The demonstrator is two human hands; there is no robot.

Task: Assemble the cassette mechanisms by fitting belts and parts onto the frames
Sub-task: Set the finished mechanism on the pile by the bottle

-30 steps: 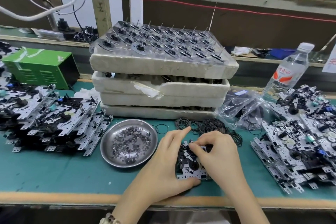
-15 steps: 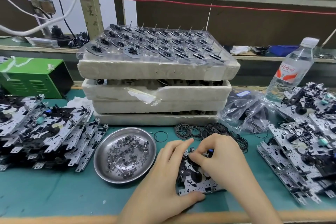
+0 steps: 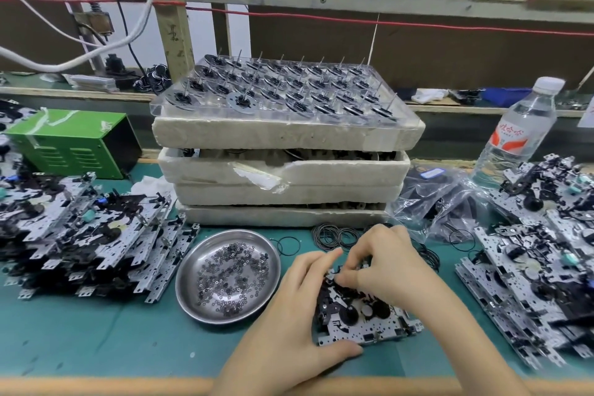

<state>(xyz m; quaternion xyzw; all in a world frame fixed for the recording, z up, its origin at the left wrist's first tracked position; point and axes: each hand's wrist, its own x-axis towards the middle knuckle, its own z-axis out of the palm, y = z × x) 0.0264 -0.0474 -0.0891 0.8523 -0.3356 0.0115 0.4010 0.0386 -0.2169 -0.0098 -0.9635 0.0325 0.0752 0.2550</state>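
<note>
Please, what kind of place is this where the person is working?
Probably a small factory assembly bench for cassette mechanisms. Stacks of silver metal mechanism frames lie at both sides, a round steel dish holds tiny washers, and stacked white foam trays carry rows of flywheels with pins.

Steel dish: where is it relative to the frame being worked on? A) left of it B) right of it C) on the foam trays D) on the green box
A: the steel dish sits left of the frame that the left hand holds.
</note>
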